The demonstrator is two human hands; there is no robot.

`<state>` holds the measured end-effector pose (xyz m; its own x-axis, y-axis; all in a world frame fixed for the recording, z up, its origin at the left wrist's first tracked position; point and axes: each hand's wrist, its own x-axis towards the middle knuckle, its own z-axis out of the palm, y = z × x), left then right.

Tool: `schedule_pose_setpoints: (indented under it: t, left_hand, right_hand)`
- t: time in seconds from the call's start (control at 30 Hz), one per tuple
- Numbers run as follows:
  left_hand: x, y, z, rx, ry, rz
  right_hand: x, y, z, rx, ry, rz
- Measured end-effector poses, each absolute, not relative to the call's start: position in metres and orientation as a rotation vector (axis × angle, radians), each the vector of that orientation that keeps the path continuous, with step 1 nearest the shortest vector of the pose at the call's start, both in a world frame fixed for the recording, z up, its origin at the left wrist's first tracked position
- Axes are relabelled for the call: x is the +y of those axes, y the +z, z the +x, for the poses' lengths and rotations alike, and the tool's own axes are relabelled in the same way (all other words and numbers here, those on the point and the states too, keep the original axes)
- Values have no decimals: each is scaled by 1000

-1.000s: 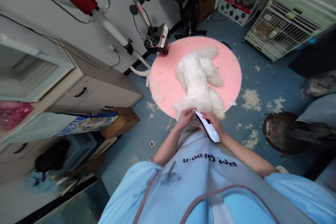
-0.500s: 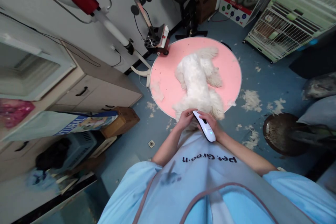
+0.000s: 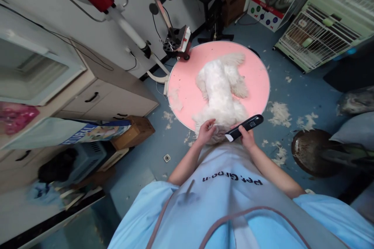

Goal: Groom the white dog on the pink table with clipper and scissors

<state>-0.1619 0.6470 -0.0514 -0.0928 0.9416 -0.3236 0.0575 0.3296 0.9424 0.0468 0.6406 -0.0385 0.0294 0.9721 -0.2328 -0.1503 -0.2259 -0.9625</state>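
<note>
Nearest is a blue-grey apron [image 3: 210, 198] printed "Pet Gro…" in dark letters, the last ones distorted by folds. Just beyond it, the right hand [image 3: 247, 138] is closed round a dark clipper [image 3: 248, 125] with a pale end pointing left; its small light lettering is too small to read. The left hand [image 3: 206, 132] has its fingers bent narrow at the near end of a white dog [image 3: 219, 85]; whether they grip fur I cannot tell. The dog stretches from the near rim to the far half of a round pink worktop [image 3: 187, 85].

On the left, a blue-grey pet carrier [image 3: 90, 159] has a dark bundle [image 3: 58, 165] over it. Beyond sit a bag [image 3: 102, 130] reading "…TURAL", a cardboard box [image 3: 140, 132] and a pale drawer cabinet [image 3: 125, 97]. Clumps of cut hair [image 3: 279, 114] litter the blue floor [image 3: 146, 171] on the right.

Just past the worktop's far left rim, a dark holder [image 3: 175, 42] carries metal items. Far right, a red-banded container [image 3: 257, 7] with coloured round symbols contains a grey hose [image 3: 277, 0], beside a wire cage [image 3: 321, 31].
</note>
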Motion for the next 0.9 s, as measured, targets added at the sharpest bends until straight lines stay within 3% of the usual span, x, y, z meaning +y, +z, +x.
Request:
schedule_pose_setpoints:
  t: [0.1, 0.2, 0.43, 0.67, 0.9]
  left_hand:
    - [647, -51, -161, 1428, 992, 976]
    - [645, -48, -162, 1398, 978, 1016]
    - [627, -23, -159, 1723, 1259, 1260]
    - [636, -39, -135, 1588, 885, 1512]
    - [660, -52, -140, 1647, 762, 1694]
  right_hand:
    - [639, -35, 34, -854, 1735, -1147]
    - [639, -34, 19, -844, 1868, -1095]
    - [639, -50, 15, -879, 1751, -1114]
    - [637, -60, 27, -866, 1621, -1088]
    - [635, -53, 32, -678, 1540, -1100]
